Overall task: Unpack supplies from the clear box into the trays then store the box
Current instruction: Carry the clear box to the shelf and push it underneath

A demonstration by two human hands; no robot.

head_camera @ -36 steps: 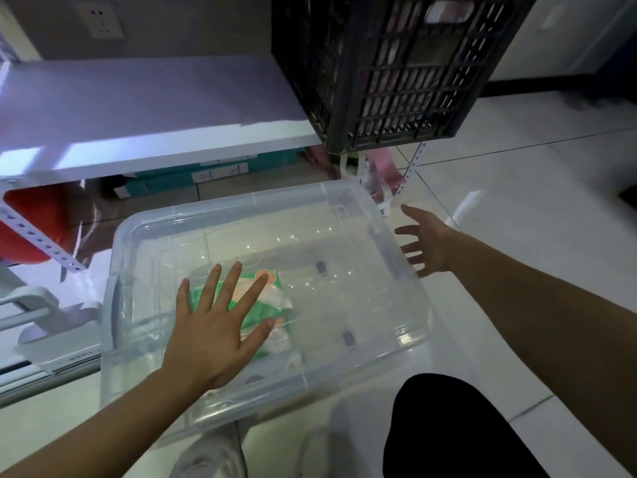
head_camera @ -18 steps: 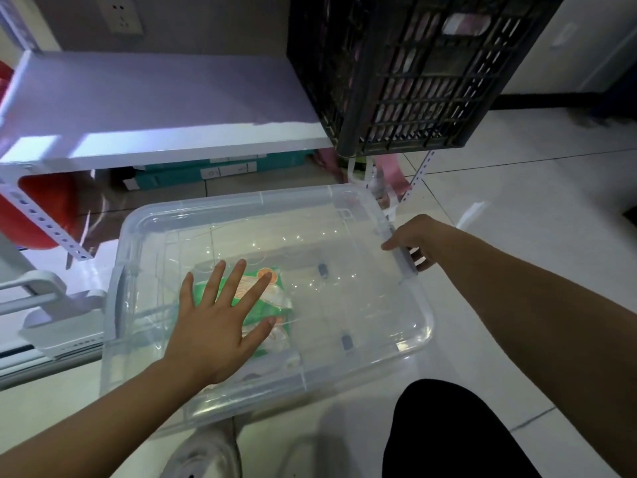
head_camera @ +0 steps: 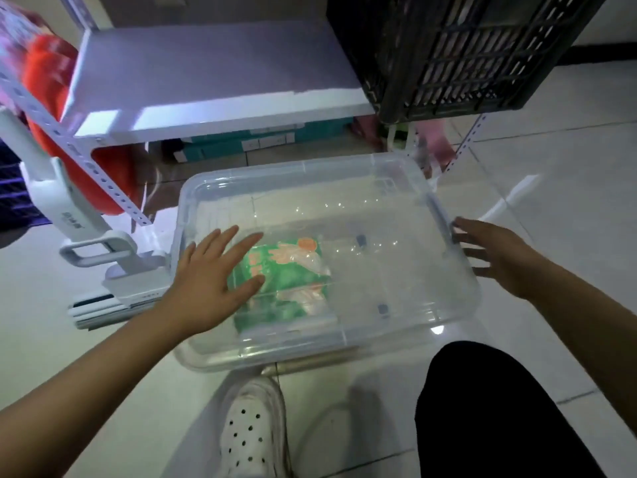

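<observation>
Lid still on, unpacking not yet begun.

We had the clear box (head_camera: 406, 208) on the floor in front of the shelf, a green packet (head_camera: 289, 281) inside. Our left hand (head_camera: 210, 281) lay flat, fingers spread, on the lid; our right hand (head_camera: 496, 257) hung open beside the right-side latch, gripping nothing. We judged the next move was unlatching and lifting the lid.

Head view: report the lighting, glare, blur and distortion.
Head view: dim, bluish light; small glints of glare on the clear box lid; motion blur softens the left hand, right hand and green packet; wide-angle bending tilts the black crate.
</observation>
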